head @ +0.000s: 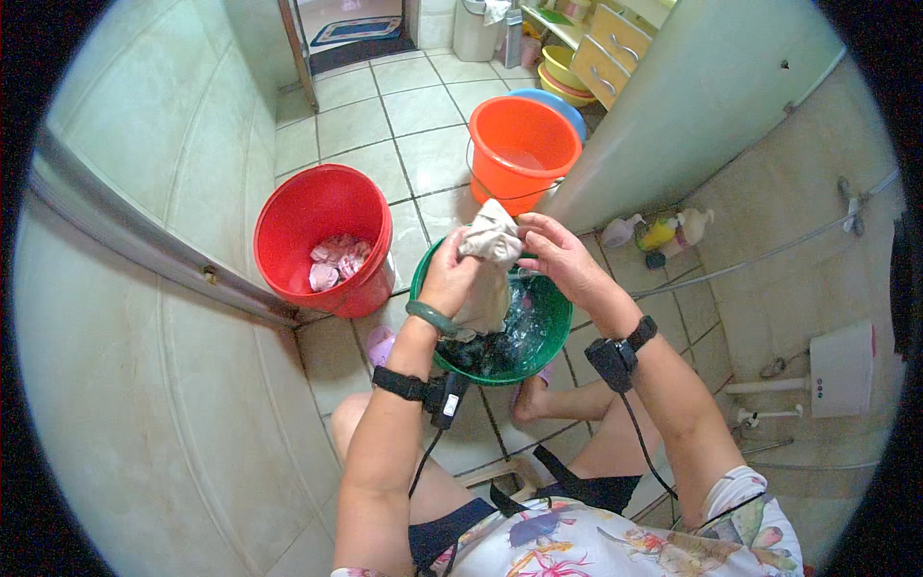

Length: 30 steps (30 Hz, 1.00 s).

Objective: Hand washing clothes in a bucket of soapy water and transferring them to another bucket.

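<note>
My left hand (pixel 451 272) grips a bunched, light beige cloth (pixel 492 234) above a green plastic basin (pixel 561 333). Part of the cloth hangs from the hand down into the basin, where there is water and something dark under the surface. Beside the bunched top of the cloth, my right hand (pixel 554 252) has its fingers spread and a little curled; it does not grip the cloth. A green bangle and a black strap with a small device are on the left arm, and a similar strap and device on the right.
A red bucket (pixel 288 238) holding pinkish cloths stands at the left. Beyond the basin is an orange bucket (pixel 525 130) with a wire handle, a blue basin (pixel 559 104) behind it. Pump bottles (pixel 656 234) stand by the right wall, with a hose (pixel 750 263) along it.
</note>
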Available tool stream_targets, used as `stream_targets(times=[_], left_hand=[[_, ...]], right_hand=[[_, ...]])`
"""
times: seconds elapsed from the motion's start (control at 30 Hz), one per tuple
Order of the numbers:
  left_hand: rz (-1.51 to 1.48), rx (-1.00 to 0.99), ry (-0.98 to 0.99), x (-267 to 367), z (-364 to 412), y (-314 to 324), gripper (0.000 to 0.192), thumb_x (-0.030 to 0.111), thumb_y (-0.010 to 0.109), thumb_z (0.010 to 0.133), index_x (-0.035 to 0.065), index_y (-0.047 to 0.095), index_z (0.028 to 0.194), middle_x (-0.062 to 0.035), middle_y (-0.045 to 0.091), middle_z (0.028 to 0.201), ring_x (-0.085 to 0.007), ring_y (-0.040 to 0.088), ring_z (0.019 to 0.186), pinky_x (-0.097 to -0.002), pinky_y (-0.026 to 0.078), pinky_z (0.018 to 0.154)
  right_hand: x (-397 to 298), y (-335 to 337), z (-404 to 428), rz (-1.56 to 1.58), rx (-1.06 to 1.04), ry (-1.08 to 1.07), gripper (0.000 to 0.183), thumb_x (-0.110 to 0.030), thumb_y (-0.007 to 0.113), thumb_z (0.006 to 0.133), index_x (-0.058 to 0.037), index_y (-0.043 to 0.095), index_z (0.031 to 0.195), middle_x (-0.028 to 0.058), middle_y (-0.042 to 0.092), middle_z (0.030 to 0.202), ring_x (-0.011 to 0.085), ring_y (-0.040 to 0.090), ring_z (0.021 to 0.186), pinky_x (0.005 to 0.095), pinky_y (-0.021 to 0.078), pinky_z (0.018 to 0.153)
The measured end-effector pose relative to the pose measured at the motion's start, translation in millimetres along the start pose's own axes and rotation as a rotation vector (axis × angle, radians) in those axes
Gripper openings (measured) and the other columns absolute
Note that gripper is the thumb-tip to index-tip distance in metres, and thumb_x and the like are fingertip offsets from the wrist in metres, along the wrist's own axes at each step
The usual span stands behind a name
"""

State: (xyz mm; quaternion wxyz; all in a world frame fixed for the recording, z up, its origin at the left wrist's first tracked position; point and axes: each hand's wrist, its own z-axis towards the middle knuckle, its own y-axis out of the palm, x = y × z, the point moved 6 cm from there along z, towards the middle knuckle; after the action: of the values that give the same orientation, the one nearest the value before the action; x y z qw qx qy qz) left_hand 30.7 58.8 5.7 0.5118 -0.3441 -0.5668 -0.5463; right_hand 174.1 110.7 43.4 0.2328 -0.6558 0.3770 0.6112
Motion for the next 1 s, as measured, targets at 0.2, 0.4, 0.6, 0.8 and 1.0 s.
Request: stream_targets(times=[0.2,0.4,0.6,0.8,1.0], left_hand=[[-0.365,0.046,-0.138,-3,-5,-8,0.038,-0.003,0.042,0.080,0.0042,0.045,0.118,-0.0019,0.052,0.107,-0.0093,0.049,0.095,-0.0234,0.039,0.084],[-0.133,0.076,-0.029,8,-6,-18,0.033,-0.001,0.047,0.080,0.0035,0.046,0.112,-0.0026,0.053,0.101,-0.0105,0.051,0.090,-0.0236,0.041,0.080],[0.115,0.335,0.098,24,2,-48,0.024,0.007,0.064,0.076,0.0036,0.046,0.091,-0.0018,0.053,0.085,-0.0090,0.050,0.077,-0.0232,0.042,0.072],[-0.015,0.239,0.038,30,2,-56,0.015,0.015,0.062,0.083,0.0070,0.048,0.083,0.0025,0.054,0.076,-0.0049,0.049,0.067,-0.0188,0.041,0.061],[0.023,-0.088,-0.018,14,0,-3,0.014,0.019,0.055,0.087,0.0054,0.056,0.091,0.0023,0.055,0.081,-0.0062,0.051,0.076,-0.0202,0.043,0.068]], right_hand=[[78,-29,19,-0.323,-0.036,0.132,0.055,-0.021,0.062,0.081,-0.0036,0.037,0.127,0.0141,0.045,0.123,0.0179,0.048,0.105,0.0273,0.0420,0.085],[94,-3,10,-0.549,-0.196,0.257,0.027,-0.020,0.055,0.084,-0.0035,0.052,0.105,-0.0008,0.054,0.091,0.0074,0.047,0.082,0.0240,0.0413,0.069],[11,-38,-17,-0.524,-0.017,0.003,0.026,-0.027,0.048,0.090,-0.0038,0.055,0.099,-0.0032,0.053,0.085,0.0079,0.047,0.079,0.0228,0.0396,0.070],[-57,-40,-48,-0.286,0.102,-0.048,0.025,-0.025,0.047,0.091,-0.0042,0.056,0.103,-0.0043,0.056,0.091,0.0055,0.048,0.084,0.0205,0.0389,0.076],[-11,-58,-58,-0.657,0.105,0.050,0.065,-0.022,0.063,0.080,-0.0044,0.028,0.132,0.0140,0.045,0.120,0.0208,0.050,0.104,0.0327,0.0423,0.089]])
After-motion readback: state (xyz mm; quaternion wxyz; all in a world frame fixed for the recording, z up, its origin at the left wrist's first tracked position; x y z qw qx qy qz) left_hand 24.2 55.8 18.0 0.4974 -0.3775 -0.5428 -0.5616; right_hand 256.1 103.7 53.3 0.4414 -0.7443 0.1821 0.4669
